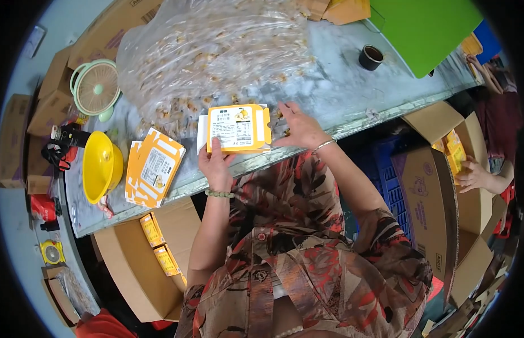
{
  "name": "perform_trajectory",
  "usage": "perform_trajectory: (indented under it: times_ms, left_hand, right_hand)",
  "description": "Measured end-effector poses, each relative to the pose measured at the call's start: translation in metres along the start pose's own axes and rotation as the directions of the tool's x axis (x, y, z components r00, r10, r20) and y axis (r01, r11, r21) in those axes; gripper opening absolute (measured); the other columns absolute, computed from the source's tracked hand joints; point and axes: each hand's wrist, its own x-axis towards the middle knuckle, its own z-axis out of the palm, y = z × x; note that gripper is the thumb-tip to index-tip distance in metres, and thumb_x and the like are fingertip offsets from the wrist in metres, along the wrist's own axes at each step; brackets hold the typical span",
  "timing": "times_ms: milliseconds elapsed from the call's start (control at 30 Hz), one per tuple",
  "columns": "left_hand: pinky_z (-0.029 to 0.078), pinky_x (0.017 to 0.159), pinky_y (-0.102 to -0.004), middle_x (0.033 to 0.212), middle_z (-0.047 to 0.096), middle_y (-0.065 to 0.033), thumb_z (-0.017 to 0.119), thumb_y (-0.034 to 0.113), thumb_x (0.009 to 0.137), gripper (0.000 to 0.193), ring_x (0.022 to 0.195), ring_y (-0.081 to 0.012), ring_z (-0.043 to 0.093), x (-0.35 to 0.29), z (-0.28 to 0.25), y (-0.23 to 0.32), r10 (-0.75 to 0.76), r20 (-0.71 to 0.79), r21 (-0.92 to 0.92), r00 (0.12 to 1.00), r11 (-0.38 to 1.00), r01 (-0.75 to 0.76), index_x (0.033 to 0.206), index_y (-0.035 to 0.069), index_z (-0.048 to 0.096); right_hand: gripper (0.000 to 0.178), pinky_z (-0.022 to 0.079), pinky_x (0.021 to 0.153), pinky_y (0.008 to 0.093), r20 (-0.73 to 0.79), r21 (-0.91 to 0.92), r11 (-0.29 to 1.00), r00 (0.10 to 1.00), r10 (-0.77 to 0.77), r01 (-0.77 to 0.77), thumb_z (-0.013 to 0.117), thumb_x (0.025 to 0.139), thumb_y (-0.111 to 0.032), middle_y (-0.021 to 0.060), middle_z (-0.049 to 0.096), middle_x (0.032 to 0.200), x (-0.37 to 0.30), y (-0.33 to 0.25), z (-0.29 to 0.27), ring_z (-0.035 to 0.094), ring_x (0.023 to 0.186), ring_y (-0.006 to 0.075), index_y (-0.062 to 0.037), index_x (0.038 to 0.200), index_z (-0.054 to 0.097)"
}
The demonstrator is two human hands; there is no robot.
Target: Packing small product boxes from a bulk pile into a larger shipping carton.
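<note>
My left hand [216, 166] grips a yellow-and-white flat carton [231, 128] by its near edge, thumb on top. The carton lies level above the table's front edge, printed side up, and a white flap sticks out at its left. Just right of the carton, my right hand [300, 127] is open with its fingers spread, the fingertips close to the carton's right end. Beyond both hands lies a large clear plastic bag [217, 50] with many small wrapped pieces. Left of my left hand, a fanned stack of similar flat cartons [155, 169] rests on the table.
A yellow bowl [98, 169] and a pale green round lidded container [97, 89] stand at the left. A dark cup [371, 57] and green board [425, 34] are far right. Cardboard boxes [132, 276] with yellow packs stand below; another person's hand [475, 174] reaches into the right one.
</note>
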Motion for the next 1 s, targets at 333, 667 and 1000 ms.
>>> perform_trajectory:
  times_ms: [333, 667, 1000]
  left_hand:
    - [0.048, 0.048, -0.0227, 0.081, 0.056, -0.0092, 0.051, 0.023, 0.078, 0.027, 0.064, -0.0156, 0.057, 0.001, 0.002, 0.001, -0.001, 0.005, 0.039, 1.0, 0.999, 0.001, 0.092, 0.0, 0.045]
    - [0.05, 0.061, -0.0298, 0.088, 0.055, -0.0093, 0.052, 0.024, 0.077, 0.032, 0.076, -0.0189, 0.056, -0.01, -0.008, 0.0, -0.071, 0.12, -0.313, 0.99, 0.944, 0.106, 0.1, 0.003, 0.045]
    - [0.036, 0.087, -0.0362, 0.113, 0.043, -0.0082, 0.046, 0.022, 0.08, 0.038, 0.103, -0.0204, 0.042, -0.04, -0.083, 0.044, 0.054, 0.159, -0.69, 0.986, 0.72, 0.072, 0.113, 0.005, 0.037]
  right_hand:
    - [0.068, 0.039, 0.079, 0.0301, 0.003, 0.062, 0.994, 0.996, -0.093, 0.093, 0.068, 0.052, -0.018, 0.0171, 0.042, 0.105, 0.007, 0.01, 0.007, 0.046, 0.093, 0.0278, 0.0033, 0.109, 0.039]
    - [0.029, 0.044, 0.064, 0.0242, 0.01, 0.943, 0.333, 0.995, -0.099, 0.023, 0.05, 0.074, -0.006, 0.0095, 0.056, 0.088, 0.0, -0.039, 0.025, 0.055, 0.074, 0.0148, -0.0007, 0.103, 0.047]
    - [0.021, 0.043, 0.064, 0.0233, -0.484, 0.584, 0.775, 0.87, 0.095, 0.24, 0.055, 0.072, -0.008, 0.0098, 0.056, 0.081, 0.031, 0.007, -0.002, 0.054, 0.075, 0.0151, -0.0022, 0.092, 0.053]
